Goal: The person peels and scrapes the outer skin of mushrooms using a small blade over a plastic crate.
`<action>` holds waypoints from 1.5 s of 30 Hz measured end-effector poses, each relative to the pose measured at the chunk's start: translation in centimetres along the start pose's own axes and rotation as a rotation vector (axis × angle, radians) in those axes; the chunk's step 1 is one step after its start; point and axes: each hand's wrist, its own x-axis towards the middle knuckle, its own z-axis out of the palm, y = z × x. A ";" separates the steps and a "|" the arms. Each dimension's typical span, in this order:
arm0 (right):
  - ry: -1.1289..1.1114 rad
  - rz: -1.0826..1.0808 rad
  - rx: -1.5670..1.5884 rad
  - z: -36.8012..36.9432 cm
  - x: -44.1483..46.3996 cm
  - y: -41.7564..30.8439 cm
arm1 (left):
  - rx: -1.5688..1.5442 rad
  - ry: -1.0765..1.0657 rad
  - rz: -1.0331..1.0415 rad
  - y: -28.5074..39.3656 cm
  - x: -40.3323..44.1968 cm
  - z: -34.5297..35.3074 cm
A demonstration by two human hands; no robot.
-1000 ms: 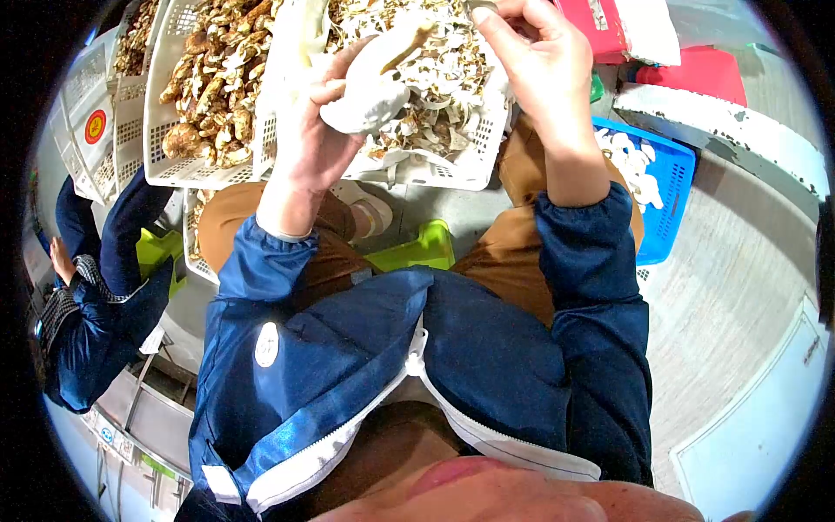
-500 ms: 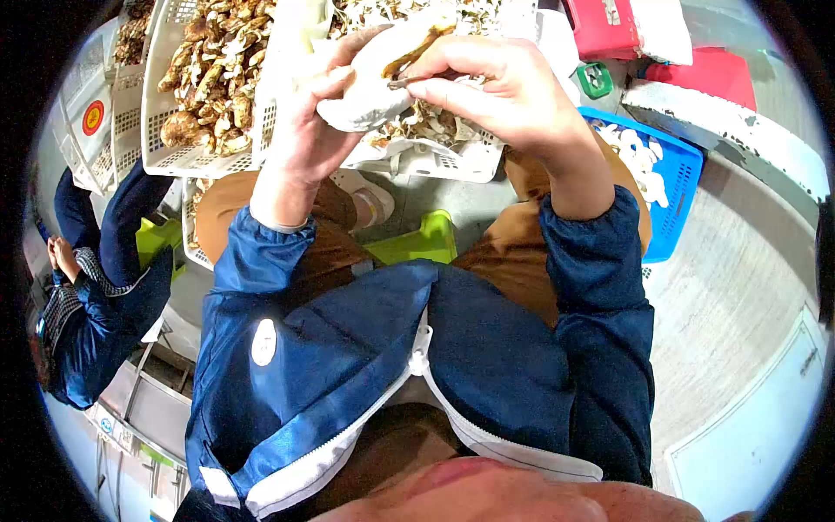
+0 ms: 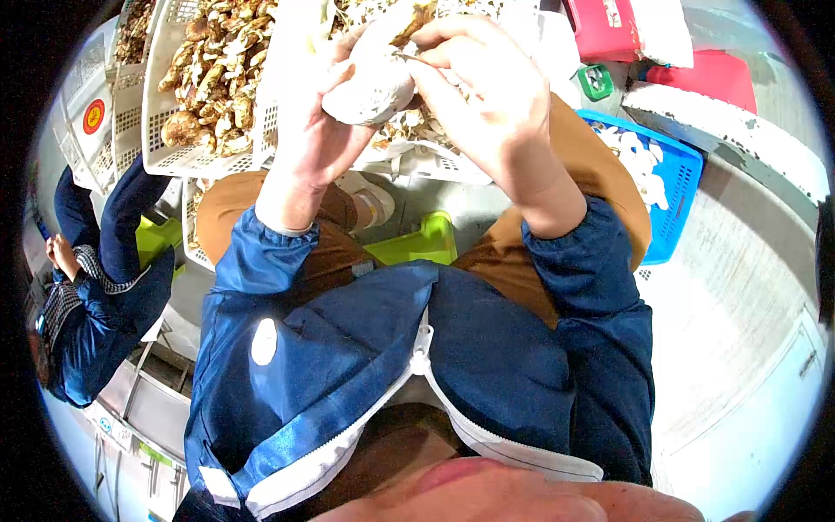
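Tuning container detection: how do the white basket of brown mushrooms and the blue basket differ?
Contents: the white basket holds brown mushrooms, the blue basket white pieces. Place: the white basket is left of the left hand, the blue basket right of the right hand. Both are open-topped.

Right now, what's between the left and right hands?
Head view: a pale mushroom, held in the left hand, with the fingertips of the right hand up against its right side. Any tool there is too small to tell.
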 end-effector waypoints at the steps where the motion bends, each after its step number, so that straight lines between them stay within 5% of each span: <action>1: -0.015 0.026 0.043 -0.1 0.0 0.0 | -0.015 -0.014 0.000 -0.1 0.0 -0.2; 5: -0.181 0.118 0.234 -1.6 0.7 0.6 | -0.227 -0.097 -0.007 -0.1 0.2 -0.4; 10: -0.346 0.153 0.406 -2.8 1.9 1.1 | -0.019 -0.022 -0.020 0.4 0.2 0.4; 11: -0.390 0.327 0.467 -3.3 1.8 0.4 | 0.019 -0.013 -0.007 0.3 0.2 0.5; 20: -0.013 -0.106 -0.090 -0.1 -0.3 1.3 | 0.015 0.023 -0.007 -0.2 -0.2 0.5; 31: 0.243 0.223 -0.236 -3.9 2.3 2.5 | -0.411 -0.109 -0.100 -0.2 -0.3 -1.8; 35: -0.137 0.165 -0.019 -3.9 1.9 2.2 | -0.185 -0.029 -0.084 0.1 0.0 -0.7; 45: -0.205 0.114 0.092 -3.9 1.8 1.4 | 0.053 0.039 -0.063 0.1 0.2 0.4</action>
